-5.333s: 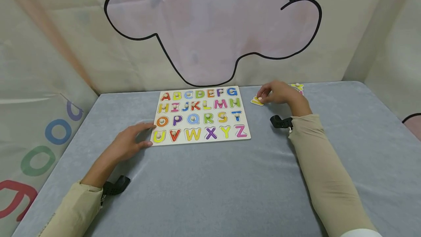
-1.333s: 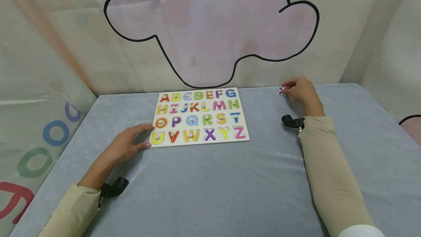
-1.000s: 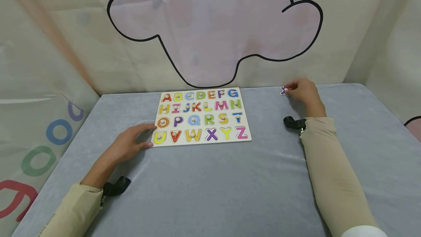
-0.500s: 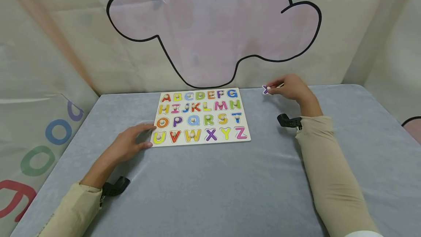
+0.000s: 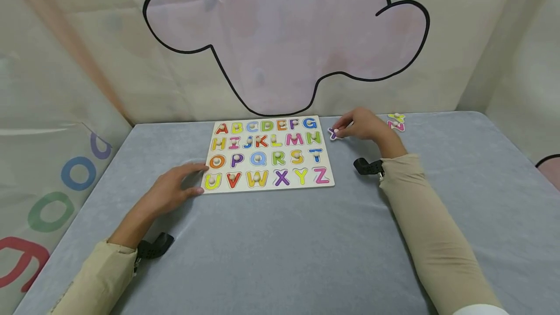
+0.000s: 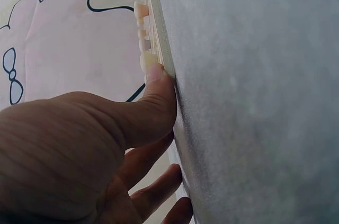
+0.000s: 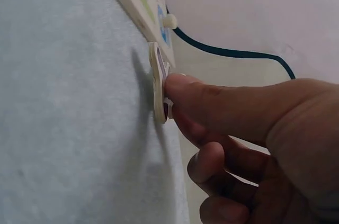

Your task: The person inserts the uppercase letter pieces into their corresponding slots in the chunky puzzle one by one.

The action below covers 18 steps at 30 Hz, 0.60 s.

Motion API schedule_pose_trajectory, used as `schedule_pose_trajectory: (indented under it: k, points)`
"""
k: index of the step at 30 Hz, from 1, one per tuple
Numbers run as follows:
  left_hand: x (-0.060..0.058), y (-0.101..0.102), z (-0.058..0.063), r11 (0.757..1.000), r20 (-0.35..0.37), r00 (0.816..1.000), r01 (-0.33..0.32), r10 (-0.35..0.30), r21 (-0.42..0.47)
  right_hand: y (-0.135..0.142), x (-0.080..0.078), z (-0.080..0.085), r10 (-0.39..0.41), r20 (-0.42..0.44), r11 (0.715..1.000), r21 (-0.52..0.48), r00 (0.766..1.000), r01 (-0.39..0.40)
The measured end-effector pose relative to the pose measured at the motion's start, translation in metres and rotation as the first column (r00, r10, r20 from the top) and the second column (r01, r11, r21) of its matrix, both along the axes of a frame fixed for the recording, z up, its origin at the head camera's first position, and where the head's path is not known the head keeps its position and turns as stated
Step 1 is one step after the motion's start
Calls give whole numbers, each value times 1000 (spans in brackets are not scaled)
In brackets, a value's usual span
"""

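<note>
A white alphabet puzzle board (image 5: 268,194) lies at the back middle of the table, most of its letters being knobbed pieces. X, Y and Z in the bottom row show no knobs. My left hand (image 5: 168,191) touches the board's left edge with thumb and index finger extended; in the left wrist view the thumb (image 6: 153,102) presses at the board's side. My right hand (image 5: 365,128) pinches a purple X puzzle piece (image 7: 159,83) just right of the board's upper right side. The X piece is held close over the cloth, its knob hidden by the fingertips.
A yellow letter piece (image 5: 396,116) and a pink Z piece (image 5: 395,126) lie together at the table's back, right of my right hand. Grey-blue cloth (image 5: 280,252) covers the table. A printed curtain (image 5: 262,52) hangs right behind its back edge.
A yellow W piece held earlier by my right hand now sits in the board. That hand then took the X piece and carried it left towards the board. The left hand stayed put.
</note>
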<state>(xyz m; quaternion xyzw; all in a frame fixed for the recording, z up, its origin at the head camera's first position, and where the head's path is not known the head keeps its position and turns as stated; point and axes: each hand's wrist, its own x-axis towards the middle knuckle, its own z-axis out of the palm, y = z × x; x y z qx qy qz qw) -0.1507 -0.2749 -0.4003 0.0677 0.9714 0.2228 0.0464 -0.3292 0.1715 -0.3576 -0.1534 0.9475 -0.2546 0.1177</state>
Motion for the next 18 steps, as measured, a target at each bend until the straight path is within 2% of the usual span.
schedule_pose_trajectory:
  k: [11,18]
  points:
    - [0,2,0,1000,2,1000,-2,2,-4,-1,-1,-6,31,3,999,12,1000,-31]
    - [0,2,1,1000,4,1000,-2,2,-3,-14,9,8,50,9,998,27,999,-50]
